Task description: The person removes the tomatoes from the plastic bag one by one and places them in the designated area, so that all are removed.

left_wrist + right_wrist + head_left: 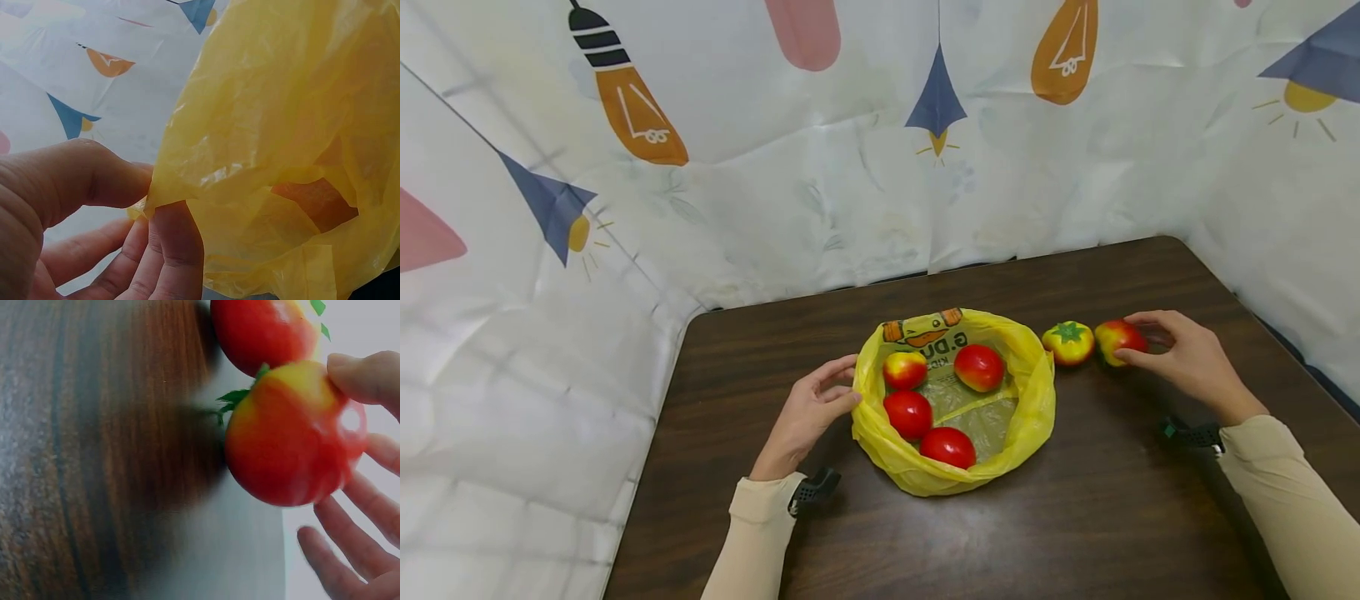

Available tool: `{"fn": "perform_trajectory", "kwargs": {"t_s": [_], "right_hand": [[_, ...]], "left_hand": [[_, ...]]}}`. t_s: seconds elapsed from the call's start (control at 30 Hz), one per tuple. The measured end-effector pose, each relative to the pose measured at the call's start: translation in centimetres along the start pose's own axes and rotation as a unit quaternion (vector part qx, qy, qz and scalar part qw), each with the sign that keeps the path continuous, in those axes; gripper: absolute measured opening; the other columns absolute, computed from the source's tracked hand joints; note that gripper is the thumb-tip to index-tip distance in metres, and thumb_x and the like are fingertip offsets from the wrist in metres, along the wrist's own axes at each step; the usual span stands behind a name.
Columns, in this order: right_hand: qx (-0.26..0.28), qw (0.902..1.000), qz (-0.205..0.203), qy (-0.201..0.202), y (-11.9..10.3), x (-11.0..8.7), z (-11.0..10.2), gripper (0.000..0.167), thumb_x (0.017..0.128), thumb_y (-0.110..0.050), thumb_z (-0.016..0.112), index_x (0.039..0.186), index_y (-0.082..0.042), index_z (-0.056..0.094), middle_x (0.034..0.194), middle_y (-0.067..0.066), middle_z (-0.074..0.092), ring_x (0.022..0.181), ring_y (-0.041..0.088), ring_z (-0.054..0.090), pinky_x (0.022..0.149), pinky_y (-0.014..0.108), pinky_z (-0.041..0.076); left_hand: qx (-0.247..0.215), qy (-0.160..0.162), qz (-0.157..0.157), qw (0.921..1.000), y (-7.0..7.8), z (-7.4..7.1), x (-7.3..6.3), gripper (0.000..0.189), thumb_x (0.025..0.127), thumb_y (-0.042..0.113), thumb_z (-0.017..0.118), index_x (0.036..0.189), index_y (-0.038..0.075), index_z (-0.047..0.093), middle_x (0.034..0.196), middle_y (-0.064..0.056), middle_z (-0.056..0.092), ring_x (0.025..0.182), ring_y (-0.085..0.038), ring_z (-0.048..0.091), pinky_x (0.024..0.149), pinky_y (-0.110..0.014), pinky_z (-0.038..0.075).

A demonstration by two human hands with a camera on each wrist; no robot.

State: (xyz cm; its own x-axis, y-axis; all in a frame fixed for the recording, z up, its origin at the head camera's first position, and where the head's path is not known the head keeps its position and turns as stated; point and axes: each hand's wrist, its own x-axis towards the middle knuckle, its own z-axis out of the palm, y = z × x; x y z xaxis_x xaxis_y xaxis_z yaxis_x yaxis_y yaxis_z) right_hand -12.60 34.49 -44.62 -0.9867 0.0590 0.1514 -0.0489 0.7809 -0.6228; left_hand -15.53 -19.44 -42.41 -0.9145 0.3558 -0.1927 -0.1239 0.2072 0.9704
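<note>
My left hand (pixel 807 414) pinches the left rim of a yellow plastic bag (pixel 1036 414) between thumb and fingers; the left wrist view shows the thin film (pixel 250 112) caught at the fingertips. The bag stands on the table with its mouth wide and its rim rolled down. Inside lie several shiny red tomatoes (pixel 979 367), one of them partly yellow. On the right, my right hand (pixel 1187 360) holds a red and yellow tomato (pixel 294 437) with a green leafy top, thumb on one side and fingers on the other. Beside it sits another tomato (pixel 1068 343), its green star-shaped top facing up.
A dark brown wooden table (pixel 737 367) carries everything. A white patterned cloth (pixel 760 217) hangs behind it and along both sides. Dark bands with small devices (pixel 814 490) sit on both wrists.
</note>
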Motion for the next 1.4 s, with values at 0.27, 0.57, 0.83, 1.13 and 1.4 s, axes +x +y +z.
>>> {"fn": "perform_trajectory", "kwargs": {"t_s": [0.27,0.57,0.83,1.13,1.4], "right_hand": [[-0.008,1.0000,-0.005,-0.001,-0.8,0.3,-0.4,0.059,0.087,-0.038,0.083,0.134,-0.007,0.063,0.137,0.022,0.060,0.115,0.044,0.061,0.078,-0.010,0.031],[0.001,0.9992,-0.035,0.019,-2.7,0.6,-0.9,0.056,0.087,-0.033,0.084,0.134,-0.011,0.063,0.135,0.017,0.062,0.104,-0.003,0.059,0.079,-0.008,0.032],[-0.008,0.9975,-0.067,0.023,-6.2,1.3,-1.2,0.054,0.085,-0.034,0.086,0.132,-0.016,0.065,0.132,0.009,0.064,0.106,-0.018,0.050,0.084,-0.009,0.028],[-0.019,0.9842,-0.171,0.040,-11.2,2.5,-0.9,0.054,0.077,-0.017,0.091,0.127,-0.019,0.069,0.123,0.000,0.067,0.105,-0.009,0.054,0.090,-0.007,0.031],[-0.004,0.9693,-0.244,0.030,-14.9,3.2,0.1,0.061,0.071,-0.010,0.094,0.126,-0.020,0.070,0.118,0.000,0.069,0.105,0.016,0.063,0.092,0.000,0.040]], "left_hand": [[-0.003,0.003,-0.002,1.0000,0.0,-0.2,-0.4,0.058,0.095,0.019,0.074,0.149,0.022,0.053,0.140,-0.013,0.057,0.110,-0.018,0.072,0.095,-0.026,0.059],[0.004,0.010,-0.006,0.9999,0.3,-0.3,-0.5,0.057,0.095,0.019,0.074,0.148,0.023,0.054,0.139,-0.013,0.058,0.109,-0.018,0.072,0.095,-0.027,0.060],[0.004,0.008,0.002,1.0000,0.3,-0.2,-0.5,0.056,0.095,0.016,0.073,0.148,0.022,0.054,0.138,-0.013,0.057,0.108,-0.017,0.072,0.093,-0.026,0.059],[-0.001,0.008,-0.005,1.0000,0.2,0.2,-0.4,0.055,0.094,0.014,0.071,0.146,0.022,0.056,0.137,-0.012,0.057,0.107,-0.017,0.072,0.094,-0.030,0.060],[-0.008,-0.003,0.011,0.9999,0.4,0.4,-0.3,0.055,0.095,0.013,0.071,0.147,0.021,0.056,0.137,-0.013,0.057,0.107,-0.018,0.073,0.094,-0.030,0.061]]}}
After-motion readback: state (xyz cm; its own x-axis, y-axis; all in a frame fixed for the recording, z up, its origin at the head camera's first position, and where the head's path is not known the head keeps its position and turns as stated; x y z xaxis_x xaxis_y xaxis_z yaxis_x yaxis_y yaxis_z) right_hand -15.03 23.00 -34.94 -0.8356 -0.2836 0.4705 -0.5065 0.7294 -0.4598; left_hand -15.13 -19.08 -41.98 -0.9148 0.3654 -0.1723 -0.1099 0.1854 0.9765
